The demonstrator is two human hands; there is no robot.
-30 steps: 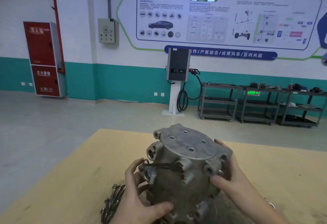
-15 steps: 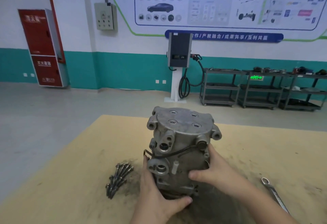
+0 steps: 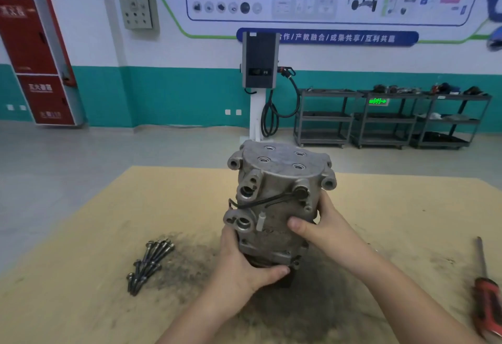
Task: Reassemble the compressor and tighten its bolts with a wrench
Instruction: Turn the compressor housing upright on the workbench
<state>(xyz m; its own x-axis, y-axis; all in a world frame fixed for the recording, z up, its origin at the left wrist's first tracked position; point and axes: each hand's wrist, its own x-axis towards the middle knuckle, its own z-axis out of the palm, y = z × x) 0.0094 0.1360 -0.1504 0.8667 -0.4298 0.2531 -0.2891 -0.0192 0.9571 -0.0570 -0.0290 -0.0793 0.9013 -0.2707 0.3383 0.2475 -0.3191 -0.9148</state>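
A grey cast-metal compressor [image 3: 274, 197] stands upright on the yellow-brown table [image 3: 95, 235], its flat top plate with empty bolt holes facing up. My left hand [image 3: 244, 262] grips its lower left side, thumb curled under the base. My right hand [image 3: 323, 227] grips the right side of the body, thumb across the front. A black wire loops across the housing between the ports. A bundle of several long bolts [image 3: 150, 262] lies on the table to the left of the compressor. No wrench is visible.
A red-handled screwdriver [image 3: 486, 289] lies at the table's right edge. Dark oily grime stains the table around the compressor. Beyond the table are grey floor, a charging post [image 3: 259, 72], metal shelf carts [image 3: 391, 118] and a red cabinet [image 3: 35, 58].
The compressor has turned in my hands, its ports now facing me, and stands farther from me. The view has tilted down, bringing the bolts fully into sight and the screwdriver at the right edge.
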